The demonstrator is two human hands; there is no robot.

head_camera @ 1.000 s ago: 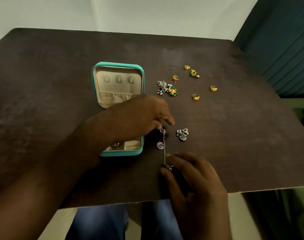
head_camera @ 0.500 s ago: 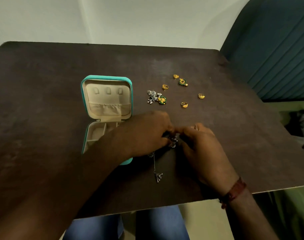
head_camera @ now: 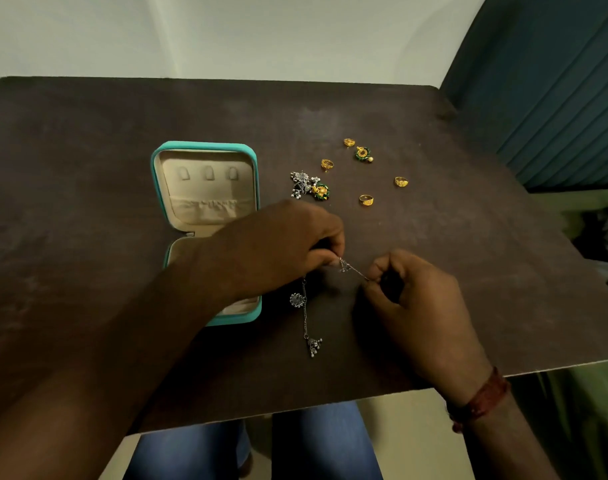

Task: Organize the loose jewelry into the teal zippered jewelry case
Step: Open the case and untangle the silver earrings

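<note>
The teal zippered jewelry case lies open on the dark table, its beige lid flat at the far side; my left forearm hides most of its tray. My left hand pinches one end of a silver chain just right of the case. My right hand pinches the chain's other stretch, a short span taut between the two hands. The rest of the chain hangs down to the table, with a round charm and a bell-shaped charm at its end.
Loose pieces lie beyond my hands: a silver earring cluster, a green-and-gold earring, another green earring, and several gold rings, such as one ring. The table's near edge is close. A teal curtain hangs at right.
My right hand has drawn away to the right, pulling a short stretch of chain taut between both hands. The bell charm has lifted off the near table area and slid left.
</note>
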